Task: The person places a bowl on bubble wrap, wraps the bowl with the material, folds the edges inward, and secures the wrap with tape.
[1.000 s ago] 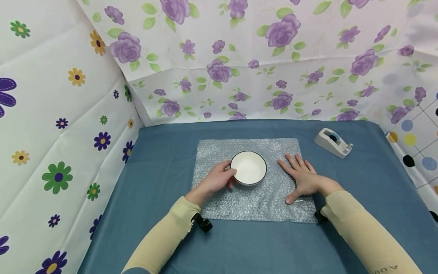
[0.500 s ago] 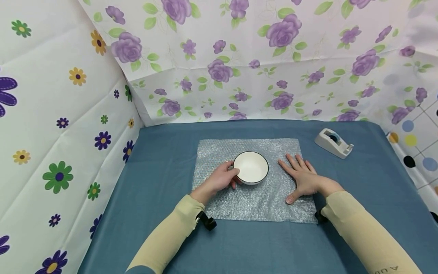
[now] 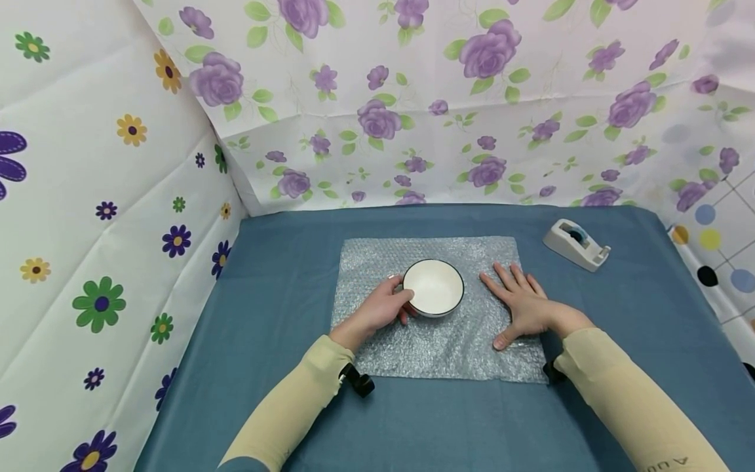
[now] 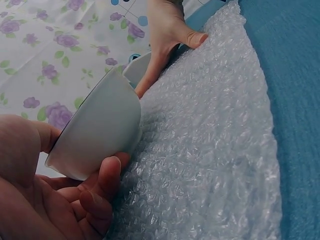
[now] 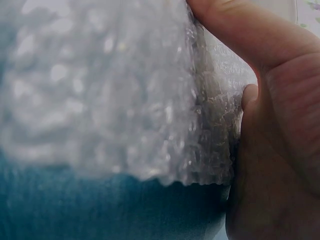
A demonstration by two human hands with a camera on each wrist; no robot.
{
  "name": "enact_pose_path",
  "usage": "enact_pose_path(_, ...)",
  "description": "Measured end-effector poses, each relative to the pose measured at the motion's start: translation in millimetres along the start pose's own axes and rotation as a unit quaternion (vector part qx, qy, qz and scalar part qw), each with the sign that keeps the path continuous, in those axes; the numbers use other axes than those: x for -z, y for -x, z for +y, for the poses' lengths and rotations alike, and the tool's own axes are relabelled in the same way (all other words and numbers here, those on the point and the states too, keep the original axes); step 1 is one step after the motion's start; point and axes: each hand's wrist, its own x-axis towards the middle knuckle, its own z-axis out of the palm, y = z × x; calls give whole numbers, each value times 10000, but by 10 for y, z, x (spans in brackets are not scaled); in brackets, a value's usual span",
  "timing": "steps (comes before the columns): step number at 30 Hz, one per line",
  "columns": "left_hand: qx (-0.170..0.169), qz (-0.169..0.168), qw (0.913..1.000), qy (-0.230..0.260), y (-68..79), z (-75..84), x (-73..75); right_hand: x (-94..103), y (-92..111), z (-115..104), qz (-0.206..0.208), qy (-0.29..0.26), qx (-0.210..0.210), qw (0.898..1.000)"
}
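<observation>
A white bowl [image 3: 434, 287] with a thin dark rim sits upright over the middle of a sheet of bubble wrap [image 3: 436, 357]. My left hand [image 3: 382, 307] grips its left side, thumb over the rim and fingers underneath, as the left wrist view shows on the bowl's pale outer wall [image 4: 100, 125]. On the right part of the bubble wrap my right hand [image 3: 526, 309] rests flat, fingers spread and thumb pointing toward me. In the right wrist view the right thumb [image 5: 240, 25] lies against the bubble wrap [image 5: 100, 100].
A white tape dispenser [image 3: 577, 244] stands at the back right on the blue tablecloth [image 3: 283, 282]. Flowered sheets [image 3: 330, 98] hang behind the table and along its left side. Each wrist carries a small black camera [image 3: 357, 380].
My left hand and the bowl have shifted slightly to the right over the bubble wrap, mostly in the first half second. My right hand has stayed in place.
</observation>
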Motion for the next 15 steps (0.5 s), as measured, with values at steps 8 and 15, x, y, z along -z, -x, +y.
enact_pose_path(8, 14, -57, 10000, 43, -19, -13, 6, 6, 1, 0, -5, -49, -14, 10000)
enact_pose_path(15, 48, -126, 9999, 84, -6, -3, 17, 24, 14, -38, -42, -118, -68, 9999)
